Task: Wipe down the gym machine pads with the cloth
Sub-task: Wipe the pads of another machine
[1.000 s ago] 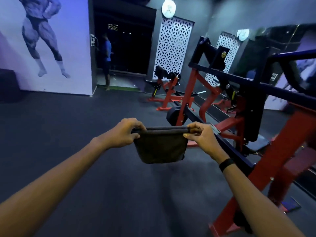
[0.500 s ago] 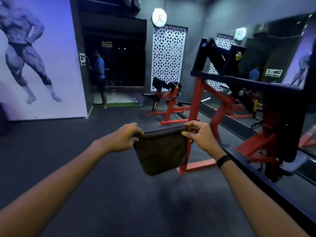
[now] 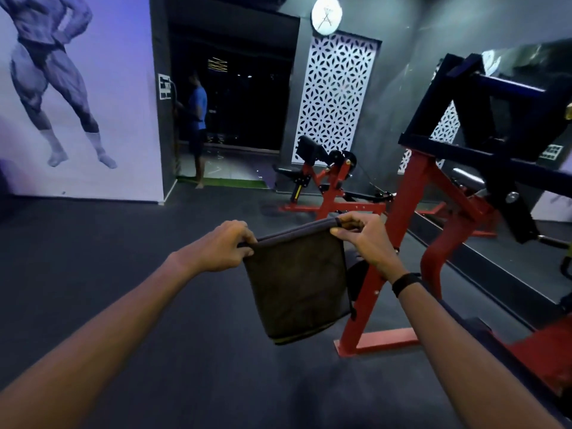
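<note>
Along the far left wall: mural of a muscular figure [image 3: 55, 88], printed large on a pale panel. Next right, a dark doorway with a person in a blue shirt [image 3: 197, 119] standing at its threshold, well apart from the work.

Centre foreground, item one: left hand [image 3: 221, 247], fingers curled over the upper left corner of the cloth [image 3: 297, 283] and pinching it. Item two: the cloth itself, dark, folded, hanging flat in the air between both hands above the dark floor [image 3: 123, 274]; a lighter band runs along its lower edge. Item three: right hand [image 3: 362, 236], thumb and fingers pinching the upper right corner; a black wristband [image 3: 406, 282] sits on that wrist.

Centre background: white lattice wall panel [image 3: 335, 97] with a round clock [image 3: 326, 14] above it; below, a small red-framed machine with a black pad [image 3: 309, 148].

Right: large red and black machine frame [image 3: 411, 218], its upright just behind the right hand; a mirror runs along the wall beyond.

Step in hand, by judgement: preparing the cloth, held stretched between both hands, with no pad yet touched. Wiping has not begun.

Next move calls for: carrying the cloth to a padded surface, most likely on the nearby right-hand machine, bunching it into one hand and pressing it flat against the pad.
</note>
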Motion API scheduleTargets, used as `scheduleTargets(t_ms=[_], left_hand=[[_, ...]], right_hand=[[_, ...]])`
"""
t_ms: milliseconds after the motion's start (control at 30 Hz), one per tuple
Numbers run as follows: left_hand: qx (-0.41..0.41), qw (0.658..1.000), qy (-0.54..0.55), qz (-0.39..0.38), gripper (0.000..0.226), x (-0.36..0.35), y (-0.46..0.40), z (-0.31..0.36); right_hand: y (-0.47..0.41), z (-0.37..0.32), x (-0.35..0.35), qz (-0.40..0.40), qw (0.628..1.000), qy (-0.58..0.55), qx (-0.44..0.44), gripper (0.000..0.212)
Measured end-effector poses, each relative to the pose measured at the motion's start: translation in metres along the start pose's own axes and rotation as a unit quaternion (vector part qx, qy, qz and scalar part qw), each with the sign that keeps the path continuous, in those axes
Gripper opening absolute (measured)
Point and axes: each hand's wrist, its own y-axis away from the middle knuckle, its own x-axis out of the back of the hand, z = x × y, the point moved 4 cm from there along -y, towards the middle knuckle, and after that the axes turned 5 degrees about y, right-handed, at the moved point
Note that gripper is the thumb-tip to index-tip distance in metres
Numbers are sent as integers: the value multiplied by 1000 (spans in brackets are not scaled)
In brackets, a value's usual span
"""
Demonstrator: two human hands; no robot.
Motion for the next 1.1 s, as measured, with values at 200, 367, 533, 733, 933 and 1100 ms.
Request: scheduleTargets(t_ms=[200, 367, 533, 733, 933, 1100], left_hand=[[-12, 1000, 10, -7, 13, 18, -131, -72], [-19, 999, -12, -32, 19, 14, -219, -122], [-2, 999, -33, -29, 21, -2, -290, -180], [-15, 1000, -10, 5, 18, -12, -409, -252], [-39, 999, -23, 27, 19, 19, -552, -306], [-14, 996, 6, 83, 29, 18, -640, -350]], right_hand=[[-142, 36, -6, 29, 999, 27, 13, 20], [-210, 94, -21, 31, 998, 43, -27, 21], [-270, 146, -49, 6, 998, 37, -59, 28], [-373, 230, -70, 33, 997, 21, -63, 18], [-516, 292, -75, 34, 998, 6, -57, 18], [-602, 337, -80, 13, 998, 13, -59, 20]])
